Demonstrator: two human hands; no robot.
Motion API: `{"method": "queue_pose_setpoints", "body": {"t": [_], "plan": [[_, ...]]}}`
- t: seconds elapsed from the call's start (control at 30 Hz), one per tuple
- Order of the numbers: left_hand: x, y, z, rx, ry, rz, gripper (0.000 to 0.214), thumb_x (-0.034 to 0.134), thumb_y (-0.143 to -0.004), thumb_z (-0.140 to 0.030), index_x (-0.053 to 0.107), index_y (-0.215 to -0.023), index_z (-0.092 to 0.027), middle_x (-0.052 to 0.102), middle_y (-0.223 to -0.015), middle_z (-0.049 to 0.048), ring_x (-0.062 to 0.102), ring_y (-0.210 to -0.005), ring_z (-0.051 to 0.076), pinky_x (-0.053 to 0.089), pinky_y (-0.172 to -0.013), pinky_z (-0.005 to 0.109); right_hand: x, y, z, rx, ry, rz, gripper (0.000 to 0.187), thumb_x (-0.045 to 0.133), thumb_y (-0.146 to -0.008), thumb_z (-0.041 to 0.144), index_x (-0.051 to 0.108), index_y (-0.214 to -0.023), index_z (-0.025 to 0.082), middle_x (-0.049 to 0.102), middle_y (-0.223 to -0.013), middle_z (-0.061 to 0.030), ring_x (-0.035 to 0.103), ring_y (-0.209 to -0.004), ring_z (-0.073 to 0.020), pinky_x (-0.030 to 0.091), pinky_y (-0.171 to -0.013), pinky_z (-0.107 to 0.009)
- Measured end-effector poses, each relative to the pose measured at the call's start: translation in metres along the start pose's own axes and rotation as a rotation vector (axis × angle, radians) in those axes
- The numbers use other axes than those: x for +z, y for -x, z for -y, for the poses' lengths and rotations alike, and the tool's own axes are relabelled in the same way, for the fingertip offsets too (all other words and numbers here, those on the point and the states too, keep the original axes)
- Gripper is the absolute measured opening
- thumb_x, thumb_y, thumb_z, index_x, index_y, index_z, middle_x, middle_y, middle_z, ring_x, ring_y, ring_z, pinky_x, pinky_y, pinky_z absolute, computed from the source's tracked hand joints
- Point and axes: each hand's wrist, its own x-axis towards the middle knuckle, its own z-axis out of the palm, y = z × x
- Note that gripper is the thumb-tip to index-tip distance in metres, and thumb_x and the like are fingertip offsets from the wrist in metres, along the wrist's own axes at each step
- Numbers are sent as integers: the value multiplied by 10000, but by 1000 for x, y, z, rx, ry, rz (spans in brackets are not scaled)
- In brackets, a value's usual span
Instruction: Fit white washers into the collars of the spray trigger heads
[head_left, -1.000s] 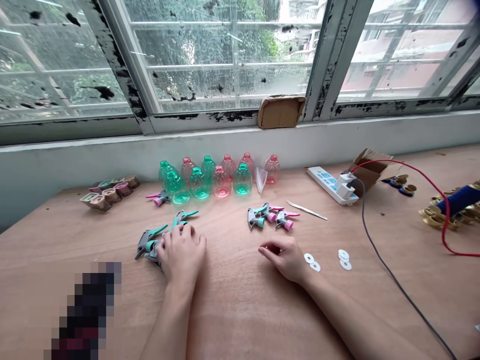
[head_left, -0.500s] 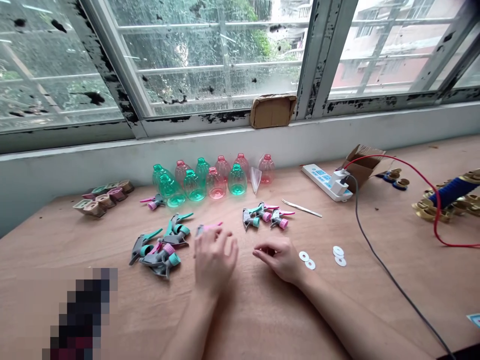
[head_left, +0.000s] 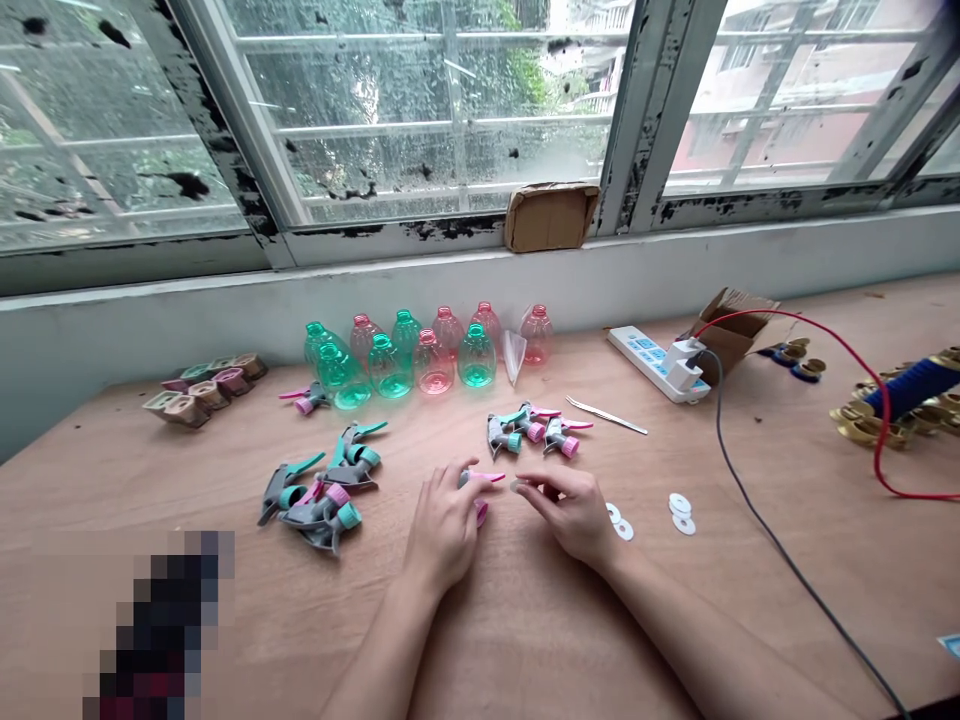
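My left hand is closed on a pink-and-grey spray trigger head at the middle of the wooden table. Just to its right, my right hand pinches something small and pale at its fingertips, close to the trigger's pink lever. A pile of grey trigger heads with teal and pink collars lies to the left. A smaller group of trigger heads lies beyond my hands. White washers are scattered at the right.
Teal and pink plastic bottles stand in rows by the wall. Tweezers, a white power strip, a cardboard box, red and grey cables, gold parts at right, small square caps at left.
My left hand left the pile at left, carried a pink trigger head rightward and now holds it beside my right hand, which has shifted slightly toward it.
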Motion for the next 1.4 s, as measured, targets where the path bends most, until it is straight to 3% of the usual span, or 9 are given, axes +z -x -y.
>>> {"method": "queue_pose_setpoints", "body": {"t": [0.17, 0.33, 0.53, 0.6, 0.8, 0.93, 1.07, 1.4], "plan": [[3, 1, 8, 1, 9, 18, 306, 490, -888, -140, 674, -1079, -293, 536, -1300, 56, 492, -1185, 252, 428, -997, 442, -1, -1, 1, 52, -3, -21, 204, 612, -874, 361, 726, -906, 195, 713, -754, -39, 547, -526, -122, 453, -521, -244], [5, 3, 0, 92, 31, 77, 260, 504, -876, -153, 672, -1037, -270, 557, -1273, 51, 515, -1158, 241, 453, -991, 414, -3, -1, 5, 63, -26, 3, 162, 591, -875, 307, 695, -868, 184, 677, -731, -29, 530, -537, -116, 427, -508, -235], [6, 4, -11, 248, 53, 211, 499, 531, -772, -55, 586, -1209, -290, 598, -1270, 21, 471, -1210, 242, 393, -1067, 423, -4, -2, 3, 57, -42, 14, 146, 579, -874, 290, 653, -820, 177, 628, -691, -20, 523, -568, -122, 428, -542, -239], [7, 4, -12, 253, 52, 227, 467, 528, -784, -53, 597, -1180, -291, 625, -1227, 18, 471, -1204, 247, 394, -1056, 428, -4, -2, 3, 56, -40, 2, 150, 578, -876, 292, 647, -808, 177, 618, -688, -18, 515, -567, -122, 424, -546, -241], [10, 4, -12, 102, 213, 86, 341, 521, -851, -106, 596, -1153, -245, 667, -1095, 48, 558, -1074, 229, 451, -961, 381, -7, 1, 6, 19, -86, -61, 141, 582, -876, 281, 639, -798, 180, 612, -701, -15, 522, -596, -128, 426, -573, -251], [13, 5, -14, -47, 358, 53, 323, 541, -865, -160, 586, -1177, -230, 688, -1036, 31, 626, -918, 179, 490, -844, 291, -7, 4, 4, -3, -159, 126, 139, 595, -869, 266, 645, -772, 179, 627, -684, -17, 542, -605, -135, 424, -573, -253], [14, 6, -15, -53, 381, 107, 387, 558, -830, -113, 607, -1183, -265, 696, -1015, -6, 631, -822, 143, 478, -773, 239, -3, 5, 1, 28, -177, 223, 119, 594, -881, 266, 679, -858, 186, 677, -773, -31, 561, -621, -131, 423, -566, -247], [15, 5, -14, -73, 386, 97, 399, 584, -822, -129, 614, -1186, -291, 705, -962, -45, 568, -664, 107, 429, -648, 208, -2, 4, 4, 5, -127, 194, 129, 557, -899, 245, 663, -857, 187, 653, -753, -18, 552, -640, -132, 415, -598, -250]]}}
